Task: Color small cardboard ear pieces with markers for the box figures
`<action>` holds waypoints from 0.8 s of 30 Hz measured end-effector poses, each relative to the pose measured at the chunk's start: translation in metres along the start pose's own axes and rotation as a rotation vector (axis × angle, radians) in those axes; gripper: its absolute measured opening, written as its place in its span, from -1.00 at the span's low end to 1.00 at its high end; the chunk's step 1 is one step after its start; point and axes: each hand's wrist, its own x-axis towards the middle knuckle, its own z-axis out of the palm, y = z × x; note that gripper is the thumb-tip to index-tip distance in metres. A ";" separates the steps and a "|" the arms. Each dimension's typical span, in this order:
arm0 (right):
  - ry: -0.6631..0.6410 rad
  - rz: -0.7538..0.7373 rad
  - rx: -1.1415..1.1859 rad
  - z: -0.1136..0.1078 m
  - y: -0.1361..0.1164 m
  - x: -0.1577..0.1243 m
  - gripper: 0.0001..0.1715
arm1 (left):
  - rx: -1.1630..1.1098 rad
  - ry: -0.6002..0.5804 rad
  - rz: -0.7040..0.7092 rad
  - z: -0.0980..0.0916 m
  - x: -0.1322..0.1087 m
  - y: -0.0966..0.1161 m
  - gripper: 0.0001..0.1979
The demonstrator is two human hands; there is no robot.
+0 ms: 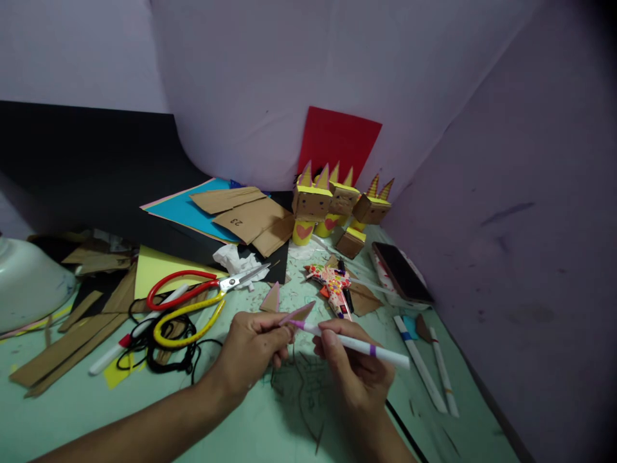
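Note:
My left hand (258,350) pinches a small cardboard triangle (301,314) between thumb and fingers. In my right hand (354,366) is a white marker (380,353) with a purple band, held like a pen. Its purple tip touches the left end of the triangle. Another cardboard triangle (270,299) with a purple edge lies on the table just beyond my left hand. A patterned glue gun (332,283) rests behind the marker.
Scissors (234,280) with red and yellow handles and black cord (171,350) lie left. Boxy cardboard figures (312,202) stand at the back before a red sheet (337,141). A phone (402,273) and white markers (420,365) lie right.

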 end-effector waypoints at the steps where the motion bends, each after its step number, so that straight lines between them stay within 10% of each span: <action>1: -0.005 0.004 0.002 0.000 0.000 0.000 -0.87 | -0.003 -0.004 0.005 0.000 0.000 0.000 -0.79; 12: 0.186 0.041 -0.011 -0.001 0.006 0.004 -0.90 | 0.002 0.002 0.007 -0.002 -0.001 0.001 -0.80; 24: 0.101 -0.010 -0.014 0.000 0.007 0.005 -0.87 | -0.026 -0.006 0.012 -0.002 0.000 -0.001 -0.81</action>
